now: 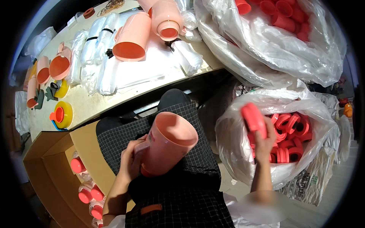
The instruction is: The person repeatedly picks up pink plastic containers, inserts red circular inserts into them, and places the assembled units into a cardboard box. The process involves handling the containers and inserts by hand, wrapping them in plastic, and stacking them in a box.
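Observation:
My left hand (131, 157) grips a salmon-pink plastic jug body (169, 146) by its side, held over my lap with its open mouth tilted up toward the table. My right hand (264, 146) holds a red round lid (254, 119) just above the opening of a clear plastic bag (235, 152) filled with several more red lids (292, 133).
A cream worktable (95, 102) carries pink jug bodies (131, 38), bundles of clear bags (102, 57) and a yellow tape roll (62, 114). A cardboard box (49, 167) at lower left holds wrapped jugs with red lids. Another large bag of red lids (289, 22) sits upper right.

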Available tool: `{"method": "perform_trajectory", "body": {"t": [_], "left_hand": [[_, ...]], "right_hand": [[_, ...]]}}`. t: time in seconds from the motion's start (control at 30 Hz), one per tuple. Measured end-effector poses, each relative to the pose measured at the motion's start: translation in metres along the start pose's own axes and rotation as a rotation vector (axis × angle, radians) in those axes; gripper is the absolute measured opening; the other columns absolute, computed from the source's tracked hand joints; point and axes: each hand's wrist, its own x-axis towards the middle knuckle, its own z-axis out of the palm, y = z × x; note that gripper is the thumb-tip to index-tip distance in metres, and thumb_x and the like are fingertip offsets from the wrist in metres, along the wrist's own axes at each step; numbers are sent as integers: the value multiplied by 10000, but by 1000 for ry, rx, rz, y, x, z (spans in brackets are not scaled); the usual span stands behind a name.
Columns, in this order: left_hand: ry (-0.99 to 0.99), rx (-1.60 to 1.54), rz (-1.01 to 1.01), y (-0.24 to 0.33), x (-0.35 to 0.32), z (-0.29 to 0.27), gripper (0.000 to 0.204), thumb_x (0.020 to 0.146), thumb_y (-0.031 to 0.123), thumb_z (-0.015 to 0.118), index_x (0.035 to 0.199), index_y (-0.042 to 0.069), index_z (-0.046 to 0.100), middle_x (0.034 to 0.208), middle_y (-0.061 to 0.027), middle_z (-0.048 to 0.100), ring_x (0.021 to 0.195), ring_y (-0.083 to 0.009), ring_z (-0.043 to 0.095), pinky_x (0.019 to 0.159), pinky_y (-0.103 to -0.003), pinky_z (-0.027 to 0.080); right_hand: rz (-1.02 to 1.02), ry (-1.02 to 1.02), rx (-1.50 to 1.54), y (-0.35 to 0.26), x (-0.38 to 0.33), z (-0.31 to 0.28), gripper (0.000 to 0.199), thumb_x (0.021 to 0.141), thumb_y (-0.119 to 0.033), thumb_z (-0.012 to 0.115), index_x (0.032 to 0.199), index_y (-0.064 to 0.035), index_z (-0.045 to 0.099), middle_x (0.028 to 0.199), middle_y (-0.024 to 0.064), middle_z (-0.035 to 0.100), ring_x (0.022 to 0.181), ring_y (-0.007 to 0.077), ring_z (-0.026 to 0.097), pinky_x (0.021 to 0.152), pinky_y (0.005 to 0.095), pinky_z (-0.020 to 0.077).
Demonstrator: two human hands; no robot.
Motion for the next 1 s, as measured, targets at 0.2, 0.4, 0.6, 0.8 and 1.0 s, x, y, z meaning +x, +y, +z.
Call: {"method": "perform_trajectory", "body": {"t": [0.2, 0.4, 0.6, 0.8, 1.0], "left_hand": [[-48, -178, -12, -4, -16, 2, 308, 932, -1, 587, 1240, 13, 601, 1386, -243, 580, 1300, -325, 571, 1064, -389, 461], [-4, -288, -37, -15, -21, -6, 277, 963, 27, 587, 1240, 15, 592, 1367, -227, 600, 1284, -307, 583, 1058, -380, 468], [19, -179, 13, -19, -28, -2, 297, 968, 74, 601, 1259, 17, 578, 1347, -220, 615, 1175, -304, 659, 979, -371, 520], [142, 39, -9, 1, -39, 5, 342, 959, 162, 632, 1265, 22, 576, 1324, -243, 615, 1060, -345, 699, 902, -379, 553], [70, 364, 29, 27, -60, 55, 487, 848, 192, 734, 1279, 61, 550, 1513, -294, 406, 898, -369, 714, 763, -431, 587]], "right_hand": [[-609, -604, 231, -67, 18, 136, 634, 654, -289, 858, 1233, -84, 700, 915, 86, 554, 847, 271, 558, 780, 380, 465], [-633, -593, 206, -57, -3, 138, 662, 707, -433, 826, 1231, -49, 695, 891, 62, 528, 799, 246, 516, 716, 367, 440], [-615, -609, 144, -63, -11, 135, 628, 813, -478, 757, 1251, -35, 678, 880, 81, 534, 793, 253, 519, 707, 373, 442], [-623, -629, 131, -85, -4, 136, 575, 872, -454, 701, 1230, -6, 663, 876, 117, 540, 792, 285, 538, 727, 387, 454], [-157, -668, 35, -77, -1, 152, 436, 894, -328, 689, 1137, 28, 622, 927, 179, 575, 803, 352, 554, 759, 409, 468]]}}
